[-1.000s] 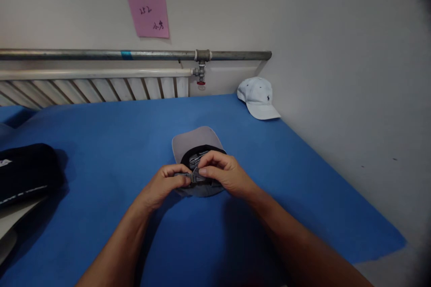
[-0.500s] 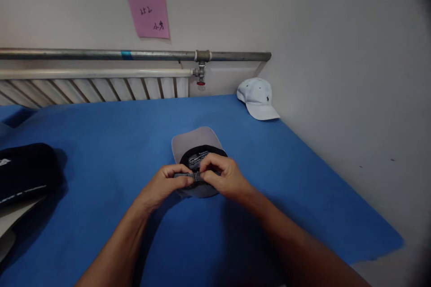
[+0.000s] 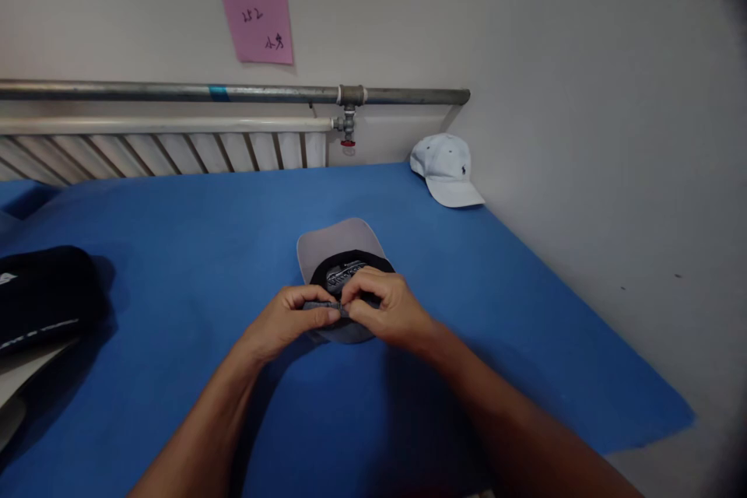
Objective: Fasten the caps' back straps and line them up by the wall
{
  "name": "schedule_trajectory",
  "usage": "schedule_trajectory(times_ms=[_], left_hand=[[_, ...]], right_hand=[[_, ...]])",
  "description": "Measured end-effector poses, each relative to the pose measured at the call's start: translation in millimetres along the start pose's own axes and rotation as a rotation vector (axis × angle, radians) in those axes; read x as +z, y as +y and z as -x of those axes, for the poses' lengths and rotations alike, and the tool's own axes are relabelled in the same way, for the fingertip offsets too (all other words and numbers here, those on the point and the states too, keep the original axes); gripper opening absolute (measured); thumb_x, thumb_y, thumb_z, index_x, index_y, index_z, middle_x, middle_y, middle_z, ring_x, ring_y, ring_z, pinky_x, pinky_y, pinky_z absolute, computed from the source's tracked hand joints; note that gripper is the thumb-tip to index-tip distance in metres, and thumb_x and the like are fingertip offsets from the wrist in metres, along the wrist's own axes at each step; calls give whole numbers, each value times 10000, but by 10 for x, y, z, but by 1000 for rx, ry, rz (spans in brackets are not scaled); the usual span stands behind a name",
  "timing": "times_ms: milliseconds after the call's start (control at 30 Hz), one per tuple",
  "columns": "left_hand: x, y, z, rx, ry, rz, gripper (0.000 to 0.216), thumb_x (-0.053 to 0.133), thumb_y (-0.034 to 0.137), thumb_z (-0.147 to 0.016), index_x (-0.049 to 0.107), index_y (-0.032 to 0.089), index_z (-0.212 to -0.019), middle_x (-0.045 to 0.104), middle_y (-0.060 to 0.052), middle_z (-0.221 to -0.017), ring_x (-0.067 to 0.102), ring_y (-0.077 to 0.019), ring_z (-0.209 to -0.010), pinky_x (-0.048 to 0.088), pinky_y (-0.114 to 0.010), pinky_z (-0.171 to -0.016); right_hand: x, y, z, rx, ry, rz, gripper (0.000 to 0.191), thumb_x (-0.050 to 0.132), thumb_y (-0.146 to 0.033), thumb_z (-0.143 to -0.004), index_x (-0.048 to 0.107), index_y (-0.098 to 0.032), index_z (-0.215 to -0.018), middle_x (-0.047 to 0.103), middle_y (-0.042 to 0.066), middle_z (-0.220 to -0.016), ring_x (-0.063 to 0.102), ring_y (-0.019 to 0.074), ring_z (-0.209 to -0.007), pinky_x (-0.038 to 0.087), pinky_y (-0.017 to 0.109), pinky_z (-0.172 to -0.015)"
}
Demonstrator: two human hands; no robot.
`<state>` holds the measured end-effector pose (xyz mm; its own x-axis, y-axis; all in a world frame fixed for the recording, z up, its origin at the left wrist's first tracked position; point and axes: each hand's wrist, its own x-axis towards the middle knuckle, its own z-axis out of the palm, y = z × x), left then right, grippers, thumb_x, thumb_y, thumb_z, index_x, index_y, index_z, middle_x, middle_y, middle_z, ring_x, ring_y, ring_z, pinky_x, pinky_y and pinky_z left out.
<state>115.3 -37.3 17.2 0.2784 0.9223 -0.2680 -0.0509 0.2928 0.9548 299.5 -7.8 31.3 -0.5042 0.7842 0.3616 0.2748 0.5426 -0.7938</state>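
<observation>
A grey baseball cap (image 3: 337, 243) lies in the middle of the blue-covered surface, its brim pointing away from me and its dark inside facing up. Across its near edge runs the back strap (image 3: 320, 305), which both hands pinch. My left hand (image 3: 285, 323) grips the strap's left part between thumb and fingers. Close beside it, my right hand (image 3: 394, 307) pinches the strap just right of a small buckle-like piece; the fingertips of the two hands nearly touch. The right fingers hide part of the cap's inside and the strap's right end.
A white cap (image 3: 447, 167) sits at the far right corner by the wall. Dark caps (image 3: 52, 292) lie at the left edge above a pale brim. Behind the blue surface (image 3: 192, 249) are a radiator (image 3: 233, 152), a metal pipe (image 3: 280, 96) and a red-handled valve (image 3: 348, 143).
My right fingertips have shifted slightly left along the strap, closer to my left hand. The left hand and the cap have barely moved.
</observation>
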Motion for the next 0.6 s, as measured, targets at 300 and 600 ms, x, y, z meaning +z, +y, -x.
schedule_trajectory(times_ms=[300, 600], left_hand=[[-37, -22, -12, -2, -8, -59, 183, 780, 315, -657, 713, 175, -755, 629, 18, -654, 522, -85, -590, 394, -222, -597], [-50, -18, 8, -4, 11, 0, 132, 745, 280, -672, 688, 170, -716, 615, 22, -633, 514, -78, -579, 380, -214, -585]], right_hand=[[-54, -6, -26, 164, -132, -177, 39, 625, -157, -743, 629, -192, -758, 605, -27, -722, 555, 109, -690, 433, 246, -663], [-96, -24, -32, 52, -162, -84, 177, 711, -236, -735, 655, -200, -899, 639, 9, -882, 579, 150, -852, 463, 295, -776]])
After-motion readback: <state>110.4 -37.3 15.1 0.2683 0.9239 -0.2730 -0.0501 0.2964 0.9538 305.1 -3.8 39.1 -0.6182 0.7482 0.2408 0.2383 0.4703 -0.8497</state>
